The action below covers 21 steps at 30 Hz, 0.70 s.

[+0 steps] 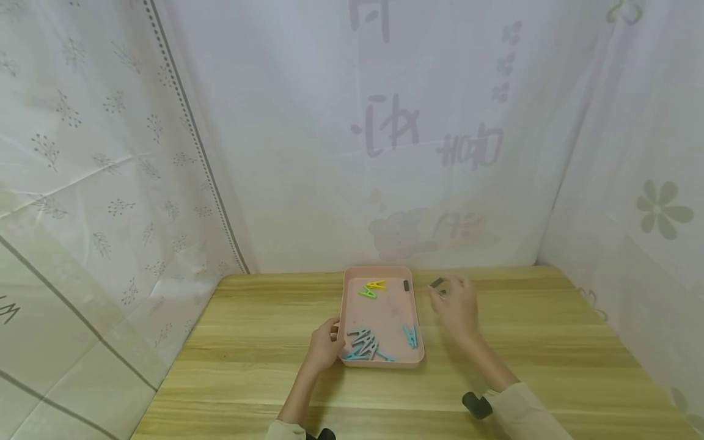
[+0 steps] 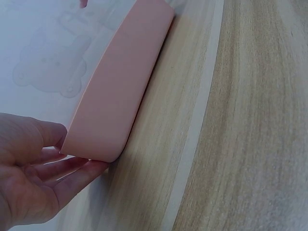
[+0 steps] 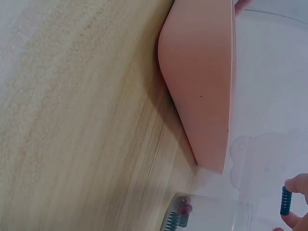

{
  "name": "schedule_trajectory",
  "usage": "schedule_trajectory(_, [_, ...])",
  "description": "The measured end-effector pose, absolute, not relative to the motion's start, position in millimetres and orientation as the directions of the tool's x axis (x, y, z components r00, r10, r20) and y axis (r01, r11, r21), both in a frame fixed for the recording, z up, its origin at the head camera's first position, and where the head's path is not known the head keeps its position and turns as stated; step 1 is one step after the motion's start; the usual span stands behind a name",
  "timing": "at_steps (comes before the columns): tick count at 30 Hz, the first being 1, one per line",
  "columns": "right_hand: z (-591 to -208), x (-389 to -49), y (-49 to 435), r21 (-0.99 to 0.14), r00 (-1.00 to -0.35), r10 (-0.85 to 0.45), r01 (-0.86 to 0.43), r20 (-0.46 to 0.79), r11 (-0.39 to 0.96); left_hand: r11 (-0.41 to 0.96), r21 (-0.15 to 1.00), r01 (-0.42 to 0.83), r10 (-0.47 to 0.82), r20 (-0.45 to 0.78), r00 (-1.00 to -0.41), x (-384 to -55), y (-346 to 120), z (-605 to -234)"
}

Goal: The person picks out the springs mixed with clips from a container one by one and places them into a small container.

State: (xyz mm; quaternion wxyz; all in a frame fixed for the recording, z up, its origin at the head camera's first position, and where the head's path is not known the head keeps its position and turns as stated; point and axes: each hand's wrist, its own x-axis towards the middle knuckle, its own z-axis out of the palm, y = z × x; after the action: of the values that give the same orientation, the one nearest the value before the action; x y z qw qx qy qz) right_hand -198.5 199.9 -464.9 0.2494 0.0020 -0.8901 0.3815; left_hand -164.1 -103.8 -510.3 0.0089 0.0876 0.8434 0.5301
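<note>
A pink tray (image 1: 385, 318) rests on the wooden table. My left hand (image 1: 326, 345) grips its near left corner, thumb at the rim and fingers under the edge (image 2: 86, 161). Right of the tray, my right hand (image 1: 459, 308) pinches a dark coil spring (image 3: 286, 200) between thumb and fingertip. Just below it in the right wrist view stands a clear cup (image 3: 231, 209) with dark springs (image 3: 172, 221) and red beads (image 3: 185, 208) inside. Another dark piece (image 1: 406, 285) lies in the tray's far right corner.
Inside the tray are a yellow clothespin (image 1: 376, 285) and a green clothespin (image 1: 368, 294) at the far end. Several grey and blue clothespins (image 1: 364, 343) lie near left, with blue ones (image 1: 409, 336) near right. A patterned curtain (image 1: 308, 183) hangs behind the table (image 1: 264, 342).
</note>
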Motion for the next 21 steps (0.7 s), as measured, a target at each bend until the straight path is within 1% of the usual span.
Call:
schedule_trajectory(6, [-465.4, -199.8, 203.8, -0.67, -0.875, 0.199, -0.174, 0.441, 0.722, 0.424, 0.893, 0.151, 0.158, 0.092, -0.983, -164.7, -103.7, -509.7])
schedule_trajectory(15, [-462.1, -198.4, 209.7, -0.711, -0.889, 0.22, -0.151, 0.402, 0.687, 0.413, 0.9, 0.144, 0.16, 0.084, -0.984, -164.2, -103.5, -510.1])
schedule_trajectory(21, [-463.3, -200.8, 213.1, -0.699, -0.878, 0.239, -0.14, 0.415, 0.701, 0.414, 0.899, 0.143, 0.16, 0.083, -0.984, -164.1, -103.5, -509.8])
